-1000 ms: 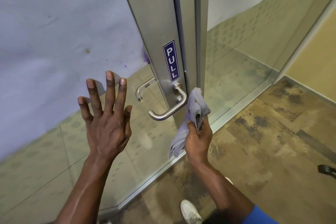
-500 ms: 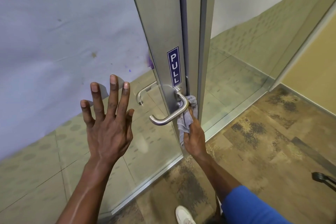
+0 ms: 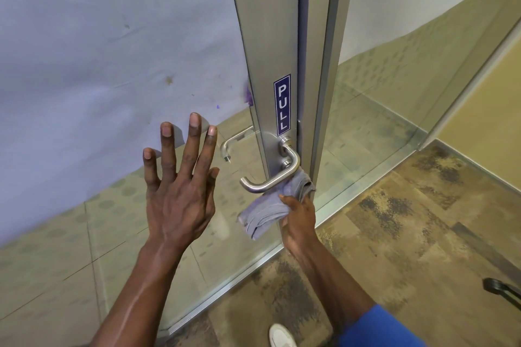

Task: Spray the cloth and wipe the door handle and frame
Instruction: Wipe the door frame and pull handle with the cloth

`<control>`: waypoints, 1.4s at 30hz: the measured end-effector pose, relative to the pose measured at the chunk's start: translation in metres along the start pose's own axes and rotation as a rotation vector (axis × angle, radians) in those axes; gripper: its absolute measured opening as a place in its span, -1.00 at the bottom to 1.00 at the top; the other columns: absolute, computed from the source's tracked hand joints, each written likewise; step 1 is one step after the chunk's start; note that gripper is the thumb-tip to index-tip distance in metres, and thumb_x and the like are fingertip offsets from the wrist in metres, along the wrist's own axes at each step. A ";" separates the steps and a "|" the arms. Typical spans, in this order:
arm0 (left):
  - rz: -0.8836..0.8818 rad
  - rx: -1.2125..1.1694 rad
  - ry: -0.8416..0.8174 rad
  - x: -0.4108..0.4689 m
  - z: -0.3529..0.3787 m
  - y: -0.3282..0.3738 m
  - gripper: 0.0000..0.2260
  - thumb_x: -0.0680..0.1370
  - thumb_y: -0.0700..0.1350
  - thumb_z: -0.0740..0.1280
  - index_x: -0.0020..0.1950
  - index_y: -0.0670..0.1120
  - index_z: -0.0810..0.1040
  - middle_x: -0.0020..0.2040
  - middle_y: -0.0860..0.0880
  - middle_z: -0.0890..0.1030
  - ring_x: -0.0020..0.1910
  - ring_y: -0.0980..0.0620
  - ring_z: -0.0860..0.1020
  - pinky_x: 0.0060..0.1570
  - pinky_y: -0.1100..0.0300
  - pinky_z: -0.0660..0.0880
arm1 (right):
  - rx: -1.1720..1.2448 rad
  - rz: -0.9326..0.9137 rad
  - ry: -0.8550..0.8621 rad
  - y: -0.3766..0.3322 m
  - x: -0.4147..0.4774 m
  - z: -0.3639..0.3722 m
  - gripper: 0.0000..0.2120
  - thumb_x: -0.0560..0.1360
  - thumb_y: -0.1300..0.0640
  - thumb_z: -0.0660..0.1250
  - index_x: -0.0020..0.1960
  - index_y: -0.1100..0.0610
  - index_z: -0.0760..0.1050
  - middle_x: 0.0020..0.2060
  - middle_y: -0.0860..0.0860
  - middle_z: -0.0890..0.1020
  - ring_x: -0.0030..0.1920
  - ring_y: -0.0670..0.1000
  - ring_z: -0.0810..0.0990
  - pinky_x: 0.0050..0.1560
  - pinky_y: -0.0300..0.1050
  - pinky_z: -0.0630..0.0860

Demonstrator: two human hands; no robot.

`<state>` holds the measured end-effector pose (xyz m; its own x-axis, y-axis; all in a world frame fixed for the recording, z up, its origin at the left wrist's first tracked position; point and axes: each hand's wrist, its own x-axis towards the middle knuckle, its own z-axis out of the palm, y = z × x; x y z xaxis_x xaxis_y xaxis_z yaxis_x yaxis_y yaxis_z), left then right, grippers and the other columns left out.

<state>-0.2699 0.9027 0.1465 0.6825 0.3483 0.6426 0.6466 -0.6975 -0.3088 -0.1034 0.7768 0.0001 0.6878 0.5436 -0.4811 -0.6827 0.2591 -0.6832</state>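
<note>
cloth: grey, bunched in right hand point(image 3: 298, 220); cloth point(image 3: 270, 208) sits just under door handle point(image 3: 272, 177), top fold touching lever's underside by frame point(image 3: 318, 121)
right fingers: curled tight round cloth, thumb on top
left hand point(image 3: 177, 186): fingers point(image 3: 194, 135) spread wide, flat on glass door point(image 3: 112, 51), prob. bracing it
progress: no spray bottle in view, so spraying prob. done; wipe of handle underway, underside now; top of lever, frame above PULL sign point(image 3: 282, 104) look left to do
vs 0.5 s ago: cloth was wedged betw. handle & frame, right fingers pointing up behind lever; now dropped below lever, more cloth showing; left hand unchanged
</note>
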 end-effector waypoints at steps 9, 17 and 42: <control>-0.001 0.022 0.026 -0.001 0.005 0.000 -0.35 0.83 0.02 0.18 0.90 0.00 0.01 0.90 -0.02 -0.18 0.85 -0.17 -0.36 0.77 -0.14 -0.47 | 0.036 0.144 -0.104 -0.047 -0.018 -0.020 -0.66 0.55 0.45 0.23 0.31 0.48 0.51 0.13 0.32 0.53 0.18 0.33 0.53 0.34 0.32 0.46; -0.004 0.008 0.020 -0.001 0.003 0.001 -0.33 0.83 0.02 0.19 0.90 0.01 -0.02 0.90 0.00 -0.22 0.85 -0.16 -0.38 0.76 -0.13 -0.49 | -0.476 -0.757 -0.016 -0.146 -0.057 0.003 -0.69 0.55 0.37 0.32 0.05 0.00 0.68 -0.14 -0.22 0.74 -0.11 -0.21 0.69 -0.11 -0.27 0.65; -0.014 0.027 0.021 -0.004 0.010 0.001 -0.35 0.83 0.05 0.18 0.90 0.04 0.02 0.91 0.00 -0.15 0.86 -0.18 -0.32 0.78 -0.16 -0.44 | -1.673 -1.442 -0.312 -0.112 0.055 -0.042 -0.17 0.53 0.37 0.47 0.71 0.14 0.20 0.71 0.05 0.22 0.16 0.14 0.55 -0.04 -0.03 0.66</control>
<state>-0.2682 0.9066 0.1365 0.6665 0.3445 0.6611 0.6651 -0.6753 -0.3187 0.0215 0.7442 0.0266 0.2150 0.7842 0.5821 0.9750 -0.1375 -0.1748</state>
